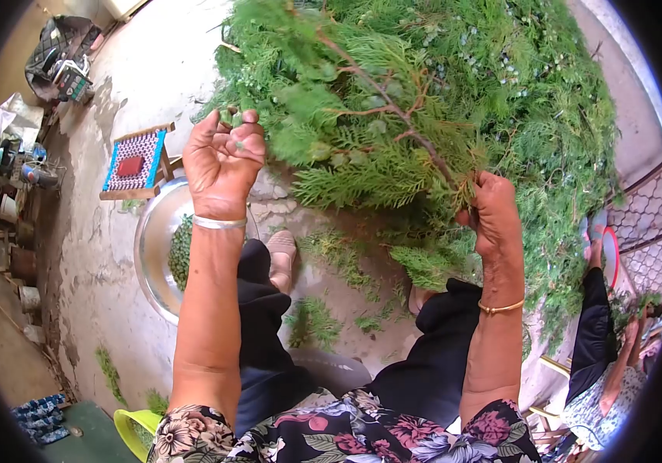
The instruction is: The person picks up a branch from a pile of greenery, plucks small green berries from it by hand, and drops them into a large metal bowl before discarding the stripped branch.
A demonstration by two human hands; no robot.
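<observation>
My right hand (493,210) is closed around the lower stem of a leafy conifer branch (404,116), which reaches up and left in front of me. My left hand (227,162) is raised palm up with curled fingers, and a few small green seed cones (232,118) show between the fingertips. Beneath and beside my left forearm stands a wide metal basin (150,243), partly covered by the arm. Many green seed cones (180,251) lie inside it.
A large heap of cut conifer branches (547,100) fills the far side and right. A small woven stool (134,160) stands beyond the basin. Loose sprigs (314,322) lie by my feet. A yellow-green container (136,420) is at lower left. Another person (608,386) sits at right.
</observation>
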